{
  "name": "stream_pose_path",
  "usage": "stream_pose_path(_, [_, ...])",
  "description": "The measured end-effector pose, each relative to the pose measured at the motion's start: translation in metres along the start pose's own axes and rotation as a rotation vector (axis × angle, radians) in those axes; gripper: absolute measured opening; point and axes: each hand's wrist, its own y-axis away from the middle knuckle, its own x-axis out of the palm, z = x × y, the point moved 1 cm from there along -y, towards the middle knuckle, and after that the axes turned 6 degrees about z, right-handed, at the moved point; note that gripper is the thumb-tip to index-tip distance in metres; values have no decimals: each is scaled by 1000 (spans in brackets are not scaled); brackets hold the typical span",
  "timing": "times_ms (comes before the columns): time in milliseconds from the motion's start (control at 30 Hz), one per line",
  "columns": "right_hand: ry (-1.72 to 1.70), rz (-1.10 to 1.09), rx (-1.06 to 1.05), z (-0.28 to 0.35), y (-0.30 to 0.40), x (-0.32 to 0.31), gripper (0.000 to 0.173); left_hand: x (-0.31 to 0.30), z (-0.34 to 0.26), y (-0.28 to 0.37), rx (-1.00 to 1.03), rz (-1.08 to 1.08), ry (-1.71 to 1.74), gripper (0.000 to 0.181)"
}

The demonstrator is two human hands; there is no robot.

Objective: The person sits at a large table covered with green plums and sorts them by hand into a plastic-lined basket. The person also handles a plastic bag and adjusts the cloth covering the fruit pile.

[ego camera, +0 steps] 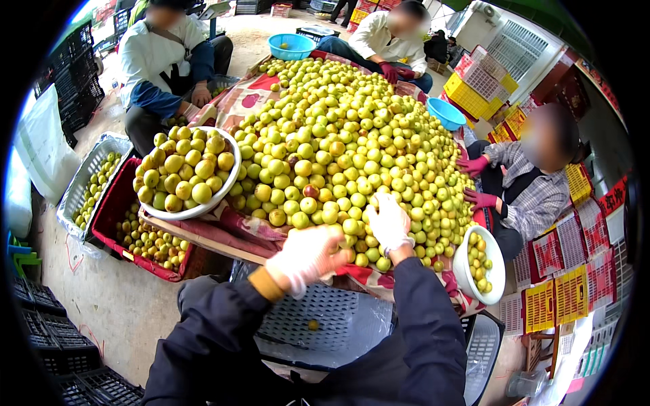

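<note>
A large heap of round yellow-green fruit [325, 152], which look like jujubes, covers the patterned cloth [251, 99] before me. My right hand [390, 223], in a white glove, rests on the near slope of the heap, fingers bent over the fruit; whether it grips one is hidden. My left hand [307, 256], gloved too, is blurred above the near edge of the cloth, and I cannot tell if anything is in it. Below my hands, a plastic crate [330, 335] with a clear plastic liner holds a single fruit [313, 325].
A full white bowl [236, 172] stands on the left corner, a part-filled white bowl [500, 269] at right. Fruit lies in the red-lined crate [104, 223] and a white crate [68, 203]. Blue basins [292, 48] sit farther back. Three people sit around the heap, some with gloved hands [475, 165] at it.
</note>
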Motion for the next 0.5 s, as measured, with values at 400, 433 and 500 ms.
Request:
stream_pose_path(400, [-777, -94, 186, 7, -59, 42, 17, 110, 21, -15, -110, 469, -456, 32])
stream_pose_path(433, [-794, -94, 119, 20, -66, 41, 19, 108, 23, -15, -124, 489, -445, 32])
stream_pose_path(500, [-820, -69, 31, 47, -90, 26, 20, 101, 21, -17, -147, 521, -425, 33])
